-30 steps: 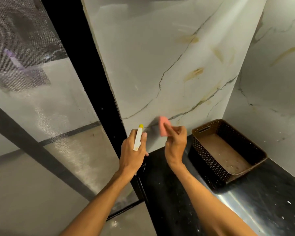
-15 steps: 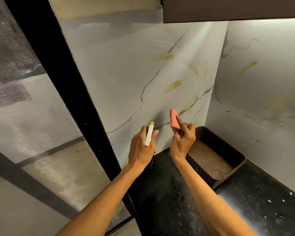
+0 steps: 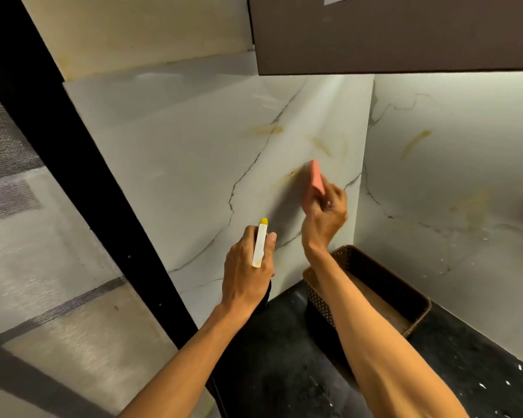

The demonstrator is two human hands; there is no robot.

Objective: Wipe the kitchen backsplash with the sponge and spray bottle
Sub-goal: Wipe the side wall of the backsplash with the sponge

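My right hand (image 3: 325, 214) grips a pink sponge (image 3: 314, 182) and holds it flat against the white marble backsplash (image 3: 200, 152), beside a yellowish stain. My left hand (image 3: 246, 273) grips the spray bottle; its white head with a yellow nozzle (image 3: 260, 242) points at the wall, and the dark body hangs mostly hidden below the hand. More yellow-brown streaks mark the backsplash higher up and on the right-hand wall (image 3: 447, 152).
A brown perforated basket (image 3: 384, 280) stands on the black countertop (image 3: 284, 372) in the corner, under my right forearm. A dark cabinet (image 3: 390, 34) overhangs at the top. A black frame (image 3: 73, 164) and a mesh screen lie to the left.
My right hand has lifted the sponge up and to the right, onto the wall by a stain. The left hand with the bottle rose a little. The view tilted upward.
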